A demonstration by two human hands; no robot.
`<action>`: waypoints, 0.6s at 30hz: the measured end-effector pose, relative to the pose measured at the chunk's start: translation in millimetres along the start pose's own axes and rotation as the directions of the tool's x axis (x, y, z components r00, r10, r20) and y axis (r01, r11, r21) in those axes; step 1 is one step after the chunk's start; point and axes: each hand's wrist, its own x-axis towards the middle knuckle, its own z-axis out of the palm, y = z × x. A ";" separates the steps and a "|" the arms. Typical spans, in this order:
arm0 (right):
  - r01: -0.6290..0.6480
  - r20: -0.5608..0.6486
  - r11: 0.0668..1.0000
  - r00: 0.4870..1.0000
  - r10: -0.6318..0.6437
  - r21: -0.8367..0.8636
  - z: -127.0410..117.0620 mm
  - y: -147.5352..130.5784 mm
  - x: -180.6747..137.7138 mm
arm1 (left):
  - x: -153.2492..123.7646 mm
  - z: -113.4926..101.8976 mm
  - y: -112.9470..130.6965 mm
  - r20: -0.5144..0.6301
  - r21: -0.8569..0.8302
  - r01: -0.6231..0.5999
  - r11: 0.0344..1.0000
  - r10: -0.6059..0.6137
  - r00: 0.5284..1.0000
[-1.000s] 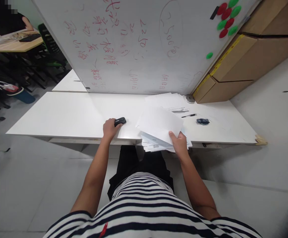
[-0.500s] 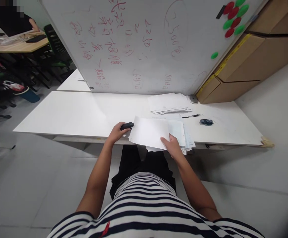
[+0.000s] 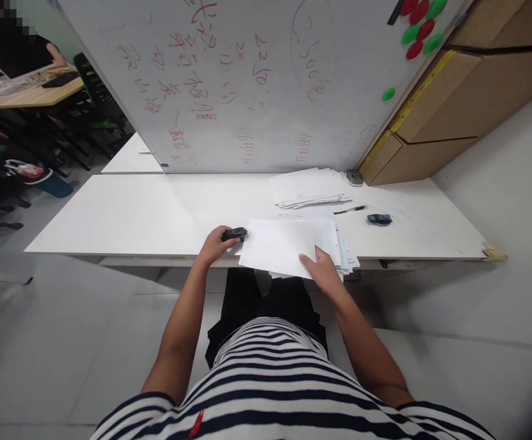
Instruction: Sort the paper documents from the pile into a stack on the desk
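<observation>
My left hand (image 3: 214, 244) is closed around a small black stapler (image 3: 234, 234), whose front end is at the left edge of the white paper sheets (image 3: 275, 244). With the thumb on top, my right hand (image 3: 323, 269) grips the right side of these sheets; its other fingers are hidden beneath. Under and to the right of them lies a loose, fanned pile of papers (image 3: 349, 256), some bluish, jutting over the table's front edge. Farther back a second stack of papers (image 3: 309, 186) rests on the white table (image 3: 156, 211).
A black pen (image 3: 350, 209) and a dark blue packet (image 3: 379, 219) lie to the right. Behind stands a whiteboard (image 3: 266, 91) with red writing and magnets. Cardboard boxes (image 3: 435, 110) and a small grey object (image 3: 353, 177) are at the back right. A person (image 3: 50, 52) sits far left.
The view has shifted slightly. The held sheets have moved a little to the right over the pile, covering more of it. Both hands keep their hold.
</observation>
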 end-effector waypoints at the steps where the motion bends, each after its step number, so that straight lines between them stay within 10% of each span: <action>1: -0.007 0.020 1.000 1.000 0.006 0.012 2.1 1.2 0.4 | 0.2 0.2 0.0 0.007 0.017 -0.002 1.000 0.002 1.000; 12: -0.056 0.210 0.981 0.978 0.015 0.187 35.9 21.5 -9.9 | 11.3 -12.2 1.7 0.128 0.416 -0.098 0.904 0.049 0.991; 18: -0.043 0.112 0.987 0.993 0.025 0.157 55.1 31.8 -31.3 | 13.9 -32.0 25.8 0.212 0.328 -0.135 0.935 0.067 0.975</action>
